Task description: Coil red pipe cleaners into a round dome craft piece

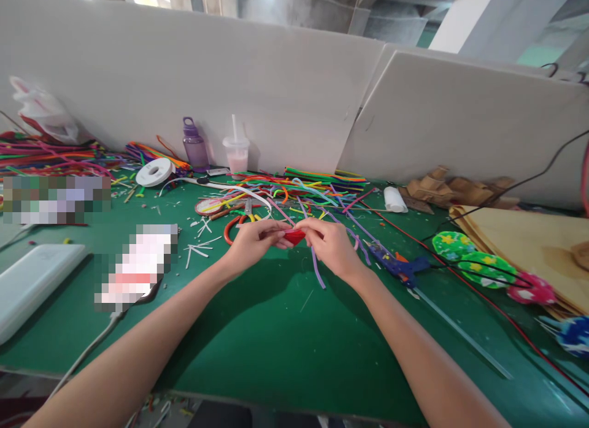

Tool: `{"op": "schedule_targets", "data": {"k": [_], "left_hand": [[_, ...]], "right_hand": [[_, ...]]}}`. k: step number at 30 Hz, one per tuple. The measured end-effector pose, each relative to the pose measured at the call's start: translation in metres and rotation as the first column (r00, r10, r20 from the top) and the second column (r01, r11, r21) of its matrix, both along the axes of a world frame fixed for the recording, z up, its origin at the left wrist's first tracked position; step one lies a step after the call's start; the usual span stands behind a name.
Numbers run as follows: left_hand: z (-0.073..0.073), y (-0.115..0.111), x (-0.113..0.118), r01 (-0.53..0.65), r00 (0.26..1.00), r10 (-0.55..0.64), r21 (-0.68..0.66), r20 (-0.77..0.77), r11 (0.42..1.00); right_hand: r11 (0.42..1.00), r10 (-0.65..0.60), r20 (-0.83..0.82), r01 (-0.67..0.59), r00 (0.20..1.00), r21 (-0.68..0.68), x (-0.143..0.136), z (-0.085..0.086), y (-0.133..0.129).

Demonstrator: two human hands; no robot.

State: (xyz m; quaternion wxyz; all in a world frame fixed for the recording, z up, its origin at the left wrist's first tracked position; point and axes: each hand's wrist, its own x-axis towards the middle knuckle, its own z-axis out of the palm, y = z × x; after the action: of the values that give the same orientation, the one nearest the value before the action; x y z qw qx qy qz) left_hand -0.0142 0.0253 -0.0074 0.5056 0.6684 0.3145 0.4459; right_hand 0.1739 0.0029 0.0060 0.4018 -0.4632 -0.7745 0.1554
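Between my two hands, above the green table, is a small red piece (294, 236) whose exact kind I cannot make out. My left hand (256, 244) pinches its left side. From the right, my right hand (327, 244) grips the same piece with thumb and forefinger. A purple pipe cleaner (317, 270) hangs or lies just below my right hand. Orange-handled scissors (230, 230) lie beside my left hand, partly covered by it. Many coloured pipe cleaners (294, 189) are heaped behind both hands.
A blue glue gun (400, 265) with a long clear glue stick (460, 333) lies at the right. Fuzzy decorated pieces (488, 268) sit near brown paper (529, 232). At the left are a phone (140, 265), a white power bank (39, 281) and a ribbon spool (155, 171). A purple bottle (196, 147) and drink cup (237, 155) stand behind.
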Motion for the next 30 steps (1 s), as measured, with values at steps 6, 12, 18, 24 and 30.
{"op": "schedule_targets", "data": {"k": [6,12,18,24,30], "left_hand": [[0.004,0.001,-0.001,-0.080,0.990,0.093,-0.119,0.108,0.990],[0.004,0.004,-0.004,-0.140,0.977,0.162,-0.155,0.140,0.978],[0.004,0.008,-0.006,-0.142,0.980,0.160,-0.144,0.122,0.979],[0.004,0.006,-0.005,-0.069,0.991,0.088,-0.181,0.103,0.981],[0.004,0.006,-0.005,-0.067,0.992,0.085,-0.196,0.088,0.978]], "right_hand": [[0.996,0.024,-0.033,-0.021,0.999,0.086,-0.001,0.000,-0.001],[0.993,-0.067,-0.035,0.070,0.997,0.094,0.006,-0.004,0.003],[0.921,-0.178,0.026,0.157,0.984,0.356,0.021,0.003,0.008],[0.766,-0.293,0.111,0.163,0.950,0.622,0.031,0.011,0.010],[0.758,-0.307,0.124,0.163,0.944,0.632,0.033,0.010,0.010]]}}
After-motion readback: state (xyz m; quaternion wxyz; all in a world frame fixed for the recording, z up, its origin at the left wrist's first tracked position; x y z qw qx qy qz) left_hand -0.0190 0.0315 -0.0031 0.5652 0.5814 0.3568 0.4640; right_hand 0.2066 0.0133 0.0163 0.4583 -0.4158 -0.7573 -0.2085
